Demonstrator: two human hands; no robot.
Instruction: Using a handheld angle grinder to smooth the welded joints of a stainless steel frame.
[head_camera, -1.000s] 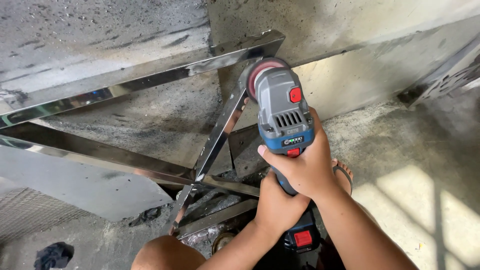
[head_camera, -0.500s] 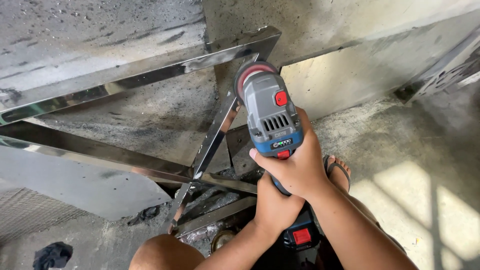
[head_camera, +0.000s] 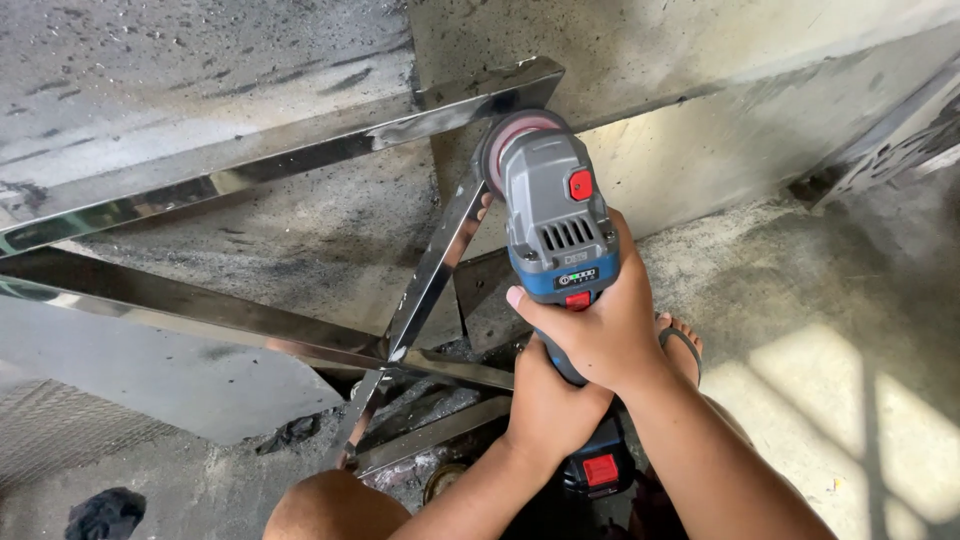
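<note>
— Counting tools: how many?
— One grey-and-blue grinder, its disc against the polished steel frame. Two hands: right hand wrapped tight round the body, left hand closed on the handle behind.
— Anything hidden?
— The battery end sits partly behind the wrists; one sandalled foot peeks out on the concrete floor.

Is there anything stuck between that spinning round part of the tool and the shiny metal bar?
Nothing visible. The pink round disc of the grey and blue cordless grinder sits right against the shiny steel bar, with no gap showing. Both hands hold the handle: right hand in front, left hand behind it.
</note>
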